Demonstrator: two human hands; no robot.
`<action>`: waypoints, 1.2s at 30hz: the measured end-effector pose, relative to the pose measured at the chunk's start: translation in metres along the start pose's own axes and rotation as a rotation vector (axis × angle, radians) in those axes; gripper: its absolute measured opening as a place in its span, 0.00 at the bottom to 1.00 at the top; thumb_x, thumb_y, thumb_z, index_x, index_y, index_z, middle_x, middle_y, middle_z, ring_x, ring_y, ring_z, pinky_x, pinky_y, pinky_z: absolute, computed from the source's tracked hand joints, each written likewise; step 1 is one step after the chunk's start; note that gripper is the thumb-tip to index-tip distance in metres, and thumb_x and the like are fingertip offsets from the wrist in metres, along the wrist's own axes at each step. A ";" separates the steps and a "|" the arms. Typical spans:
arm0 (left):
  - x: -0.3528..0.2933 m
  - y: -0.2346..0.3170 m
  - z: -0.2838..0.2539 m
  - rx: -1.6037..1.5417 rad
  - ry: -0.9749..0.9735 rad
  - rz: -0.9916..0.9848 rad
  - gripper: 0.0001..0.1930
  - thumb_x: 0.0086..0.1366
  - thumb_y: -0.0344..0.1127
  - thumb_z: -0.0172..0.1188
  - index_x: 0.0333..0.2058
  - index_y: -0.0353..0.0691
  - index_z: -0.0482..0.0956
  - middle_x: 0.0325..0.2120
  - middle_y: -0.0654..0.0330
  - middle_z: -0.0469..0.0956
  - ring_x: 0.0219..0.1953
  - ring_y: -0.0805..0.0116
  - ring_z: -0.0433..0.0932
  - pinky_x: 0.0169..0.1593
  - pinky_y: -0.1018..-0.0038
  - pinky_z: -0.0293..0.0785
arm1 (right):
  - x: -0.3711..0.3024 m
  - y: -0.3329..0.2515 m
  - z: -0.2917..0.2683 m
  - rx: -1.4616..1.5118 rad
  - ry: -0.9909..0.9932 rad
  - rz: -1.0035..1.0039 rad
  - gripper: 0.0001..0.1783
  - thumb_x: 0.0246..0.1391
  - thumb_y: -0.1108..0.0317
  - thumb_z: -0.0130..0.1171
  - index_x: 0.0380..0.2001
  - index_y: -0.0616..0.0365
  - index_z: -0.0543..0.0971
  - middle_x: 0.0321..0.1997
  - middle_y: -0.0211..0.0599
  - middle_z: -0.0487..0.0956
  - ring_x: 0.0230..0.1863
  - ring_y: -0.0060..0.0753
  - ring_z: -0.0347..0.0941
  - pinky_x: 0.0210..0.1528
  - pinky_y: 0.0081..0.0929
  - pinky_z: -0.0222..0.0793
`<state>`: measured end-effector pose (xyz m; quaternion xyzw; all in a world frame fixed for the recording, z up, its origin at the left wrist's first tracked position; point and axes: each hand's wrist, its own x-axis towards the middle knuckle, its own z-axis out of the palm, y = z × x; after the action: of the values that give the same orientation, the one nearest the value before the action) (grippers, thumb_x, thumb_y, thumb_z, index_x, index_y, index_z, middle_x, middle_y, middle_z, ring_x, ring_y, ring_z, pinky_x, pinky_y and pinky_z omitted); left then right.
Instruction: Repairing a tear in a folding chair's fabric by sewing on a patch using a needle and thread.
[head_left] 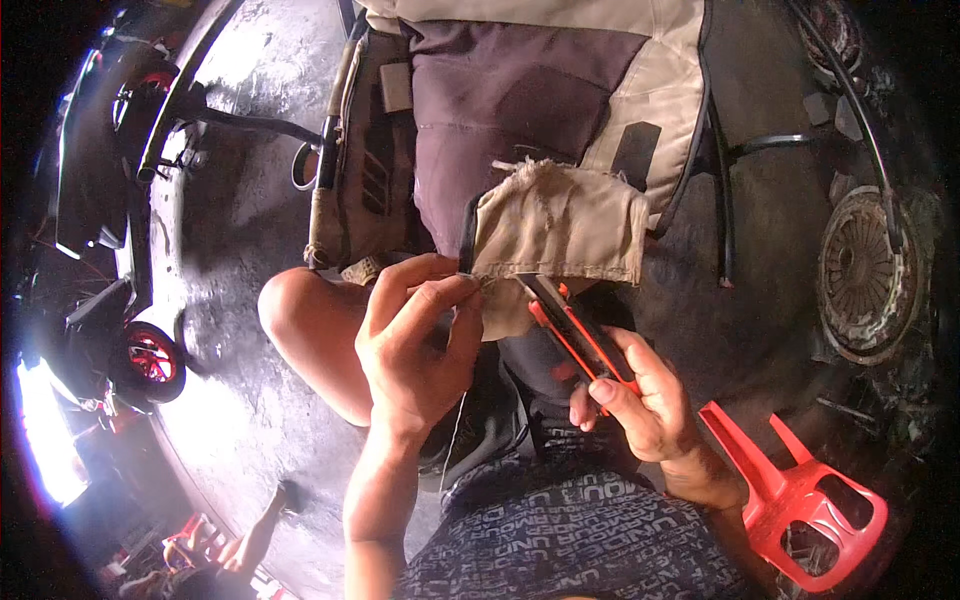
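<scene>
Beige flap (560,220) — ahead of both hands (415,345)

beige flap (560,225) (top edge frayed), slanted black-red tool (588,338), tip at hem

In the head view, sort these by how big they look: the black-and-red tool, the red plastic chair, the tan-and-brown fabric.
1. Tan-and-brown fabric
2. Red plastic chair
3. Black-and-red tool

At six o'clock, pale block capitals (575,535) repeat in rows across the person's dark garment (480,577), partly broken by folds.
</scene>
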<state>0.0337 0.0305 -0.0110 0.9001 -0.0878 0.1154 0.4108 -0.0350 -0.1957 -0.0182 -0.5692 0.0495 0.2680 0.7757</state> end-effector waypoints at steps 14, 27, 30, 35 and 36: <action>-0.007 0.010 0.007 0.200 0.143 0.111 0.10 0.52 0.21 0.66 0.34 0.39 0.83 0.36 0.56 0.84 0.34 0.64 0.85 0.37 0.72 0.81 | 0.002 0.036 0.032 -0.787 0.122 -0.339 0.25 0.62 0.79 0.50 0.61 0.69 0.59 0.45 0.48 0.80 0.33 0.26 0.79 0.36 0.25 0.77; -0.006 0.014 0.003 0.170 0.016 0.027 0.14 0.54 0.20 0.63 0.41 0.38 0.81 0.39 0.53 0.83 0.39 0.59 0.84 0.43 0.68 0.81 | -0.004 0.041 0.037 -0.657 0.181 -0.389 0.25 0.63 0.79 0.49 0.61 0.69 0.58 0.46 0.48 0.80 0.30 0.21 0.77 0.32 0.20 0.74; -0.001 0.004 -0.001 0.211 0.017 0.195 0.15 0.53 0.19 0.63 0.40 0.38 0.81 0.40 0.53 0.81 0.41 0.58 0.83 0.43 0.68 0.80 | -0.006 0.041 0.033 -0.729 0.183 -0.368 0.24 0.63 0.79 0.48 0.61 0.68 0.58 0.46 0.47 0.80 0.30 0.21 0.77 0.32 0.20 0.74; 0.007 0.004 -0.003 0.240 -0.034 0.257 0.14 0.50 0.18 0.62 0.37 0.38 0.79 0.36 0.55 0.80 0.38 0.56 0.80 0.41 0.65 0.78 | 0.000 0.034 0.037 -0.716 0.173 -0.427 0.24 0.63 0.80 0.48 0.61 0.68 0.58 0.46 0.46 0.80 0.30 0.20 0.77 0.33 0.20 0.74; 0.009 0.005 -0.002 0.250 -0.037 0.267 0.12 0.51 0.18 0.62 0.35 0.37 0.78 0.35 0.55 0.79 0.37 0.56 0.79 0.41 0.64 0.77 | 0.001 0.034 0.039 -0.628 0.168 -0.408 0.25 0.63 0.80 0.48 0.61 0.68 0.58 0.47 0.47 0.79 0.31 0.21 0.77 0.33 0.20 0.74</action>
<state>0.0406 0.0284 -0.0035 0.9265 -0.1991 0.1621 0.2751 -0.0590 -0.1529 -0.0346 -0.7974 -0.0859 0.0627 0.5940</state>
